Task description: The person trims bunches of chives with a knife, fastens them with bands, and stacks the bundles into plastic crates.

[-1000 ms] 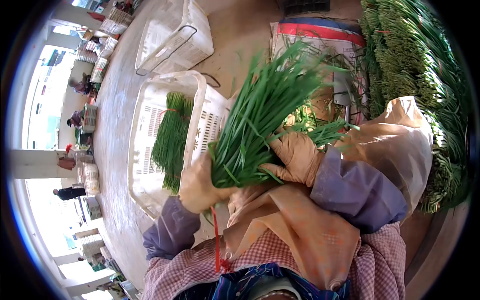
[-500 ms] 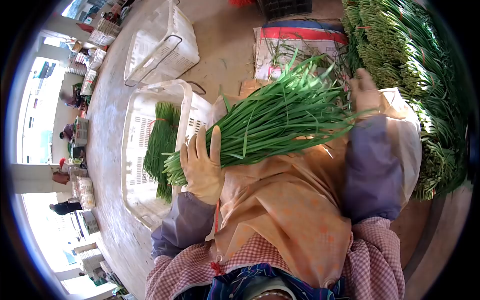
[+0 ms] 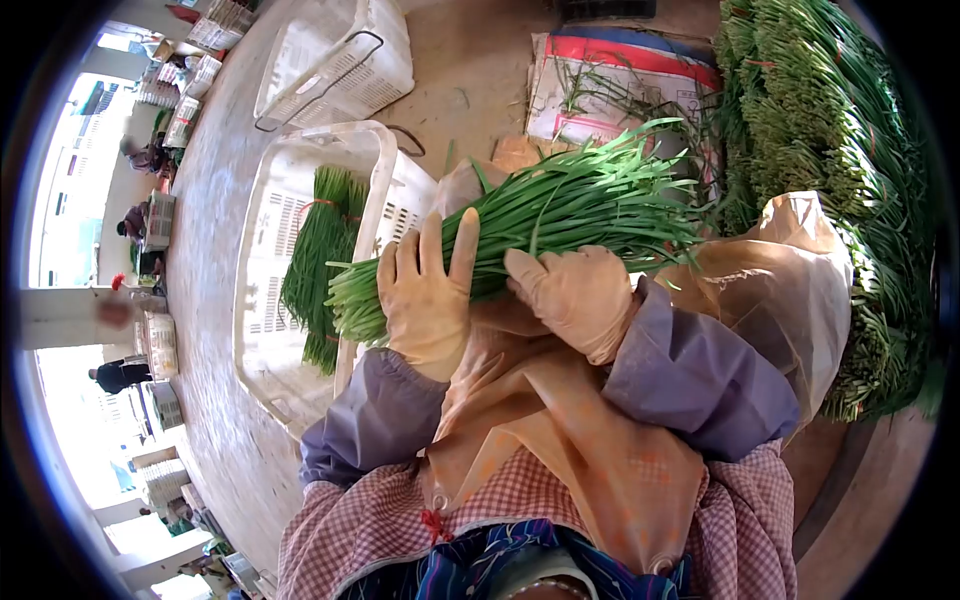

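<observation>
A loose bunch of long green stalks (image 3: 560, 205) lies across my lap, its pale cut ends to the left. My left hand (image 3: 430, 305), in a cream glove, rests on the bunch near those ends with its fingers spread. The gloved right hand (image 3: 575, 300) is on the near side of the bunch, around its middle, with fingers curled against the stalks. Left of my hands, a white crate (image 3: 385, 210) holds tied green bundles (image 3: 325, 260) with red bands.
A second white crate (image 3: 350, 75) stands beyond the first. Stalk scraps lie on a red, white and blue sack (image 3: 620, 85). Stacked green bundles (image 3: 810, 150) rise along the right side. Several people and crates are far off at the left.
The bunch, upright in my hands a second ago, now lies crosswise. My right hand has come back from the far right onto the stalks, while my left hand stays spread near the cut ends.
</observation>
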The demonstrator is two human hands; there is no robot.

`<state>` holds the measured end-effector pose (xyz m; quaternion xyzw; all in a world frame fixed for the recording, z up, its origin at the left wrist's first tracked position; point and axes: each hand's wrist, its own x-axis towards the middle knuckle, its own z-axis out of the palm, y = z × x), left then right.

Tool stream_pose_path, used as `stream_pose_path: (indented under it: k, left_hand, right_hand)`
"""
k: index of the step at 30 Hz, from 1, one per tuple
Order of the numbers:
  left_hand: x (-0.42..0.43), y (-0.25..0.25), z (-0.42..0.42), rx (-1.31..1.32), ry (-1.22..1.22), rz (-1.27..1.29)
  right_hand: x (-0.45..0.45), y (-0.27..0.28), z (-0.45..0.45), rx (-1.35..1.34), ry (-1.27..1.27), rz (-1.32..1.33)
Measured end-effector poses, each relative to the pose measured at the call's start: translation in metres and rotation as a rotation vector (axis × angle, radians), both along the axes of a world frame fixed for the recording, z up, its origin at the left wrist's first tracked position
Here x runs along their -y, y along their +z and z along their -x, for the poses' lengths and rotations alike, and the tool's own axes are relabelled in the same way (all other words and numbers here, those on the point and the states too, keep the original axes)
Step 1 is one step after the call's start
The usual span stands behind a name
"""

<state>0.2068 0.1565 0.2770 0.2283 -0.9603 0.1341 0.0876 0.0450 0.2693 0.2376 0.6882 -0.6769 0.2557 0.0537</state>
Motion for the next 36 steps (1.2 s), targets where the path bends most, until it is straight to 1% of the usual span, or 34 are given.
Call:
stream_pose_path:
  k: [1, 4, 5, 7, 8, 9, 10, 11, 13, 15, 17, 20, 23, 26, 27, 28, 30, 31, 34, 35, 36]
  left_hand:
    - [0.001, 0.001, 0.000, -0.006, 0.000, -0.009]
    - [0.001, 0.003, 0.000, 0.006, 0.031, -0.061]
    - [0.003, 0.005, 0.002, 0.014, 0.037, -0.079]
    - [0.006, 0.011, 0.005, 0.011, 0.050, -0.130]
    - [0.007, 0.014, 0.005, 0.011, 0.062, -0.156]
    - [0.009, 0.016, 0.005, 0.017, 0.068, -0.187]
    - [0.012, 0.017, 0.004, 0.022, 0.075, -0.218]
    - [0.015, 0.018, 0.004, 0.024, 0.083, -0.248]
    - [0.022, 0.019, 0.007, 0.045, 0.100, -0.282]
    - [0.025, 0.020, 0.010, 0.064, 0.129, -0.334]
    - [0.028, 0.022, 0.015, 0.076, 0.156, -0.390]
    - [0.026, 0.023, 0.019, 0.071, 0.158, -0.380]
    - [0.020, 0.024, 0.019, 0.085, 0.171, -0.351]
    - [0.018, -0.001, 0.015, -0.017, 0.010, -0.016]
    - [0.012, -0.004, 0.017, -0.036, 0.023, -0.038]
    - [0.006, 0.002, 0.017, -0.032, -0.003, -0.117]
    - [-0.006, 0.025, 0.013, -0.030, -0.039, -0.265]
    - [-0.011, 0.034, 0.010, -0.194, -0.128, -0.319]
    - [-0.016, 0.040, -0.027, -0.489, -0.604, -0.302]
    - [-0.020, 0.043, -0.040, -0.503, -0.568, -0.354]
    - [-0.025, 0.045, -0.053, -0.518, -0.537, -0.409]
  right_hand:
    - [-0.001, 0.007, 0.006, 0.029, 0.022, -0.028]
    - [-0.001, 0.011, 0.015, 0.157, 0.033, 0.033]
    - [0.002, 0.003, 0.018, 0.431, 0.086, 0.117]
    - [-0.007, 0.008, 0.022, 1.241, -0.076, 0.238]
    - [-0.014, 0.023, 0.036, 1.459, -0.168, 0.333]
    - [-0.019, 0.033, 0.056, 1.556, -0.298, 0.355]
    - [-0.030, 0.035, 0.078, 1.695, -0.223, 0.294]
    - [-0.052, 0.044, 0.103, 1.765, -0.027, -0.004]
    - [-0.060, 0.052, 0.117, 1.460, 0.558, -0.332]
    - [-0.061, 0.052, 0.106, 1.181, 0.596, -0.420]
    - [-0.053, 0.050, 0.059, 0.969, 0.133, -0.272]
    - [-0.034, 0.008, 0.021, 1.160, -0.060, -0.017]
    - [-0.031, 0.018, 0.012, 0.819, -0.109, -0.118]
    - [-0.019, 0.023, 0.003, 0.310, 0.257, 0.189]
    - [-0.010, 0.032, -0.004, 0.167, 0.180, 0.123]
    - [-0.001, 0.027, 0.000, 0.125, 0.099, 0.083]
    - [0.028, 0.001, 0.011, 0.038, -0.048, 0.017]
    - [0.035, -0.021, 0.019, 0.071, -0.008, 0.024]
    - [0.044, -0.032, 0.030, 0.466, 0.085, -0.085]
    - [0.046, -0.041, 0.034, 0.521, 0.082, -0.049]
    - [0.046, -0.049, 0.035, 0.637, 0.079, -0.031]
